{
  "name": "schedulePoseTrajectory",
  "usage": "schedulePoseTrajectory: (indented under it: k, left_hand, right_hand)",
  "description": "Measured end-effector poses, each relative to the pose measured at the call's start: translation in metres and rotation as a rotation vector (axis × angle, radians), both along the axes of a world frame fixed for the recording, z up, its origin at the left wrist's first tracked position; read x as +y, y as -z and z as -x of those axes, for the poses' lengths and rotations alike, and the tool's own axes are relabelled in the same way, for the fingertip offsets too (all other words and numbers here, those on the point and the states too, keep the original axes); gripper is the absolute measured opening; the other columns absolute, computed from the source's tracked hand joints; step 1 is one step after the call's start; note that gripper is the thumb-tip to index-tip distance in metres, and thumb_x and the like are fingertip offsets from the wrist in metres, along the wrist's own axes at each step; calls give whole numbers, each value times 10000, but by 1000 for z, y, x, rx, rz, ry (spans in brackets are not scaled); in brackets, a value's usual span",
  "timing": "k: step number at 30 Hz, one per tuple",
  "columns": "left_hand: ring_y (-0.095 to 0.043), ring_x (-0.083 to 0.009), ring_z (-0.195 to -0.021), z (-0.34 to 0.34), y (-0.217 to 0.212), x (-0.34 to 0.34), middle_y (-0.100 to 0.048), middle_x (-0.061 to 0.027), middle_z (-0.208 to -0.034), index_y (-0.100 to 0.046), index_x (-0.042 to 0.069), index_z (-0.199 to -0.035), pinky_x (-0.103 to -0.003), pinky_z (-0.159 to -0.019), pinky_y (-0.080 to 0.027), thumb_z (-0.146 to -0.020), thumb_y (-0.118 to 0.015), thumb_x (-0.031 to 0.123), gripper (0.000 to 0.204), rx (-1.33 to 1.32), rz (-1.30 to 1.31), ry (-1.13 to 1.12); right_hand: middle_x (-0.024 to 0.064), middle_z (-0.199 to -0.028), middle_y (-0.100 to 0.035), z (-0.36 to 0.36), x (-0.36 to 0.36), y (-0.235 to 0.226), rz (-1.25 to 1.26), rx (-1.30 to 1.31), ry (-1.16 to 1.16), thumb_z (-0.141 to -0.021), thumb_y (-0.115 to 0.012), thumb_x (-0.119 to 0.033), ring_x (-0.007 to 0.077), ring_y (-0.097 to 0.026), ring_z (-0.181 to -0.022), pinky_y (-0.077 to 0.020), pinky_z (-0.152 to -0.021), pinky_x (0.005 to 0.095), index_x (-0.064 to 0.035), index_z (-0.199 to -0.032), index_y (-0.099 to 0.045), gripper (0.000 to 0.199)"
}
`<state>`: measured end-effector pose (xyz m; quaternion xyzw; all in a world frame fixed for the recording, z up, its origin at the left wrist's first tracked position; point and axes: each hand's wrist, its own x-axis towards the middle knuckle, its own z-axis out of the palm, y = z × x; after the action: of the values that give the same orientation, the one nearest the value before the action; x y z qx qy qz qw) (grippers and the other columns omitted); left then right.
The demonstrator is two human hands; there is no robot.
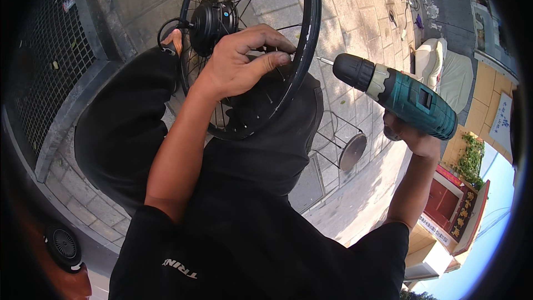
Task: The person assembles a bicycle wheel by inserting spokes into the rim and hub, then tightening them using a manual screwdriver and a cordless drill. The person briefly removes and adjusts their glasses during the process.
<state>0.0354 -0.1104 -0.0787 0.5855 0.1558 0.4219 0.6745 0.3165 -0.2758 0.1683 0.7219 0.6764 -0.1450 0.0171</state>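
A black spoked wheel (315, 28) with a thick hub motor (206, 26) leans upright against my legs, its cable looping out on the left. My left hand (244, 58) reaches across the spokes to the inside of the rim. Its thumb and forefinger close around a thin spoke close to the rim, though the fingers partly hide the spot. My right hand (412, 133) grips a teal and black cordless drill (419, 100) by its handle, which is mostly hidden. The drill's thin bit (325, 60) points left at the outer side of the rim, just short of it.
A small stool (352, 153) with a round seat and thin metal legs stands right of my knee. Pale cushion-like things (436, 61) lie farther right, with cables (413, 1) beyond on the paving. A metal grating (50, 61) borders the left. An orange vehicle (33, 261) shows lower left.
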Motion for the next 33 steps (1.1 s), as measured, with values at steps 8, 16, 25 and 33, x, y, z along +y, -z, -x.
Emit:
schedulePoseTrajectory:
  k: [8,16,25,33]
  left_hand:
    - [-683,-153,-920,-4,0,0,-727,-86,-1026,-754,-15,-1064,-274,-781,-529,-940,-790,76,158,58,60,36]
    - [-598,-106,-850,-7,1,-1,-695,-48,-1008,-724,-21,-1048,-249,-748,-471,-946,-789,48,139,52,14,3]
    - [-598,-123,-861,-9,2,-3,-694,-68,-1015,-713,-25,-1040,-254,-748,-470,-942,-796,50,148,18,12,8]
    - [-606,-136,-899,-5,-3,0,-685,-72,-1026,-708,-27,-1052,-265,-772,-478,-953,-786,54,150,34,31,21]
  right_hand:
    - [49,-1002,-796,16,-2,24,-45,319,49,-843,-885,-125,186,-735,-882,-588,-810,337,-89,-1146,-782,322]
    - [36,-968,-771,27,-1,32,27,527,304,-877,-867,-140,157,-700,-838,-578,-771,337,-59,-1147,-769,298]
    - [60,-888,-738,57,14,4,235,809,781,-905,-862,-125,143,-666,-671,-563,-606,314,-13,-1195,-736,336]
    - [38,-856,-751,58,28,-9,159,688,463,-906,-867,-207,142,-681,-750,-558,-689,329,-48,-1129,-756,296]
